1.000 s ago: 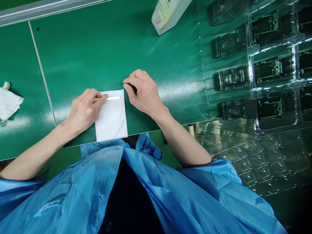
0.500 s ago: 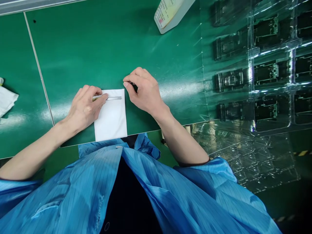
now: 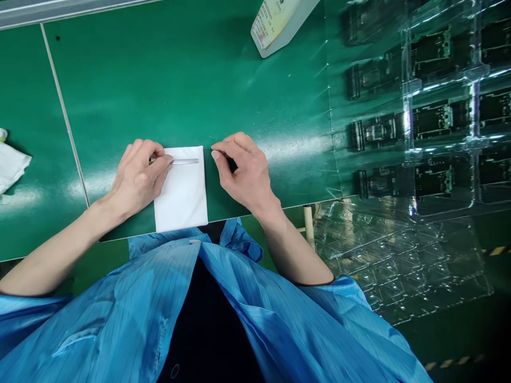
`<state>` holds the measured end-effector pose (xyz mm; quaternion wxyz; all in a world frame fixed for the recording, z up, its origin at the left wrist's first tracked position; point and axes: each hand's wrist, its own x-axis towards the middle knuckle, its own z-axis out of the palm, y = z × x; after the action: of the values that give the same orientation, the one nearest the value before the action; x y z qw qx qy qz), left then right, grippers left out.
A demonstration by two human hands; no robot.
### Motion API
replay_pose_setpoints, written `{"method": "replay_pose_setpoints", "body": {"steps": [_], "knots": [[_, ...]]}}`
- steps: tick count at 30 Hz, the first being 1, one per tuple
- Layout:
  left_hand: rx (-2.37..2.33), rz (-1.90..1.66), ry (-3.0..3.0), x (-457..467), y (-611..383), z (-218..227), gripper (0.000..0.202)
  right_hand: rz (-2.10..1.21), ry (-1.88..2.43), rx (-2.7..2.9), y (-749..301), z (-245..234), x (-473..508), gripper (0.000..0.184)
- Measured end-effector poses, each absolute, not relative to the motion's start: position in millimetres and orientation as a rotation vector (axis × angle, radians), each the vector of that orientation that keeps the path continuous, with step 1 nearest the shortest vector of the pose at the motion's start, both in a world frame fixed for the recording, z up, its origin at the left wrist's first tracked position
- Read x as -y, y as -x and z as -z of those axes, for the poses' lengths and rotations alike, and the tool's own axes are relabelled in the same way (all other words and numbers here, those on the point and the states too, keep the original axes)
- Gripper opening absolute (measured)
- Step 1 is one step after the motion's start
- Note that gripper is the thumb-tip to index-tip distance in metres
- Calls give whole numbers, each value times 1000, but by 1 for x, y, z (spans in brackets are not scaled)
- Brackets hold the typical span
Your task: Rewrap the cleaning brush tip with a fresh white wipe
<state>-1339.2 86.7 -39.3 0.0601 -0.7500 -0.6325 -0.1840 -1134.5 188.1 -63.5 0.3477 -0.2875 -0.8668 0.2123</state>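
The person's left hand (image 3: 138,178) is curling closed around a slim flat stick (image 3: 184,161), gripping its near end between thumb and fingers; the stick's pale, silvery blade is pointing right, across the upper part of a folded white wipe (image 3: 181,191); the wipe is lying flat at the front edge of the green mat-topped table (image 3: 159,80), almost centred before the person. The right hand (image 3: 245,173) is hovering just beside the wipe's right edge, half-curled, with its fingers drawn in toward the thumb; a small dark object (image 3: 232,164) is showing in the shadow there, though I cannot tell what it is or whether the hand has hold of it. Blue striped smock sleeves (image 3: 319,298) are reaching in from the front edge; a labelled white bottle (image 3: 277,21) is lying at the table's far edge; a crumpled white cloth (image 3: 10,167) is sitting by the left edge; a clear plastic tray (image 3: 439,122) of dark circuit modules is covering the right end of the table.
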Motion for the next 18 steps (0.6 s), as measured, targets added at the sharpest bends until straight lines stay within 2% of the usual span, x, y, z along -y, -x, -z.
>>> {"method": "replay_pose_setpoints", "body": {"steps": [7,18], "knots": [[2038,656,2249,-84,1359,27,16,-499,851,2217,1129,67,-160,19],[2129,476,2295,-91,1358,22,18,-439,943,2225,1130,74,-152,25]]}}
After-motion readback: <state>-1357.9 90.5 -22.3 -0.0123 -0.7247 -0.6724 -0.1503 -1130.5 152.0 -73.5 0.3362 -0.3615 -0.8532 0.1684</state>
